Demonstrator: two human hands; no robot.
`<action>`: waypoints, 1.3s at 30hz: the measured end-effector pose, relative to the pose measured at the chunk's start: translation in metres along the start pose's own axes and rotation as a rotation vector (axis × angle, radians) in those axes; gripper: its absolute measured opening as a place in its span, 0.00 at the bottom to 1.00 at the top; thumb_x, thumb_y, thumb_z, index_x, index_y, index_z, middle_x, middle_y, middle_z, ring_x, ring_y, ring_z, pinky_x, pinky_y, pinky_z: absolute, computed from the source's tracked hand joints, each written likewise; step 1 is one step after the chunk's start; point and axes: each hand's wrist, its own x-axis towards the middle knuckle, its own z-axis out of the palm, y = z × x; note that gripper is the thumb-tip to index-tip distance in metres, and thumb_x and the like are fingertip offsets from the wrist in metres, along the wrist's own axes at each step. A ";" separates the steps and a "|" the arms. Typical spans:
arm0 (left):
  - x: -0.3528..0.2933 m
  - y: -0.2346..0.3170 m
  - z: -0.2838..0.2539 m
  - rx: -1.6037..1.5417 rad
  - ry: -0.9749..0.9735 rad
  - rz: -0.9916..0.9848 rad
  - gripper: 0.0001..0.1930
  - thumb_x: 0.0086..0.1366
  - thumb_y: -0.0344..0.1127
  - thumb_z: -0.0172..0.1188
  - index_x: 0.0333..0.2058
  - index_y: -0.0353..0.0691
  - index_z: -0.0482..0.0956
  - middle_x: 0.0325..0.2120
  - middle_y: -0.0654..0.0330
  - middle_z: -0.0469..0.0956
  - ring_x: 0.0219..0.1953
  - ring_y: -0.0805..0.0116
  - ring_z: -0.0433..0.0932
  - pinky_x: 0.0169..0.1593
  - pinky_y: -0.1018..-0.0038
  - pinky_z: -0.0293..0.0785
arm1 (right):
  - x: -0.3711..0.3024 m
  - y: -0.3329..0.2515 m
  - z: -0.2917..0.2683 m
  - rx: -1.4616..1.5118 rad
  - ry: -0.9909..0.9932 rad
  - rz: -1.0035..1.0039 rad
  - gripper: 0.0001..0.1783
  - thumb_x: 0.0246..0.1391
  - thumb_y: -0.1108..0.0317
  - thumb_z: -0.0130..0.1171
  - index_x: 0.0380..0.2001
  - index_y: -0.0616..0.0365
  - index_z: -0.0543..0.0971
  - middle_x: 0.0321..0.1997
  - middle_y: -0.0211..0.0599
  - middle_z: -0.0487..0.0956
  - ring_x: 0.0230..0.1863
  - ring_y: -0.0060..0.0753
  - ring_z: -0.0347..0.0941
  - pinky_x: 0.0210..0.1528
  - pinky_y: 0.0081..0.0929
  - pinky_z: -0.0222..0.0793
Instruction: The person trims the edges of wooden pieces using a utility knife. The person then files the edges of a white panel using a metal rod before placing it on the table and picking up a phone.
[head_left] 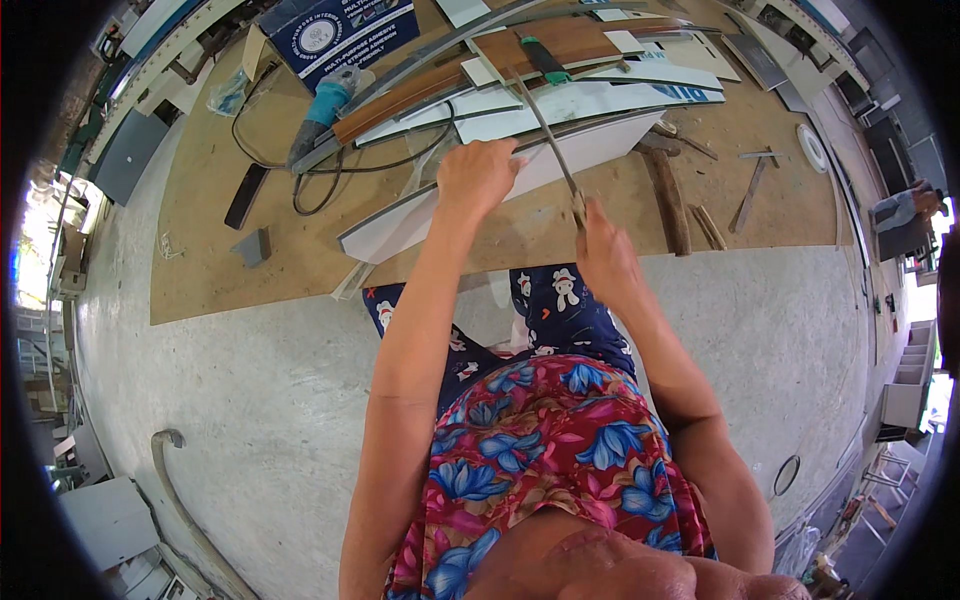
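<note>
The left hand (478, 178) has its fingers curled over the upper edge of a long white panel (535, 175), clamped on it a little left of its middle. The panel runs slantwise across the near half of a brown surface (330, 285), its left end nearer the person and its right end farther off. The right hand (608, 252) is closed, its fingers wrapped around the near end of a long thin tool (547, 130), which crosses the panel's upper edge just right of the left hand and points away to the far left; whether it presses on that edge cannot be told. Beyond the panel lies a pile of white and brown strips, with a green-handled tool (545, 60) on top. Left of the pile sits a blue-green power tool (326, 106), its black cord (335, 170) looping toward the near side, and behind it stands a dark blue box (345, 40). Farther left are a flat black object (246, 197) and, nearer, a small grey piece (255, 248). At the panel's right end lies a hammer (668, 200) with a wooden handle, short wooden sticks (708, 228) just beside it, and a white ring (812, 148) near the surface's right side.
</note>
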 end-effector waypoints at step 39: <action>0.002 0.005 0.004 0.091 -0.021 0.046 0.16 0.60 0.47 0.58 0.42 0.48 0.81 0.29 0.48 0.81 0.34 0.49 0.80 0.38 0.57 0.74 | 0.063 -0.002 0.016 0.098 -0.005 0.055 0.16 0.52 0.76 0.47 0.45 0.70 0.67 0.28 0.65 0.76 0.35 0.69 0.72 0.37 0.55 0.67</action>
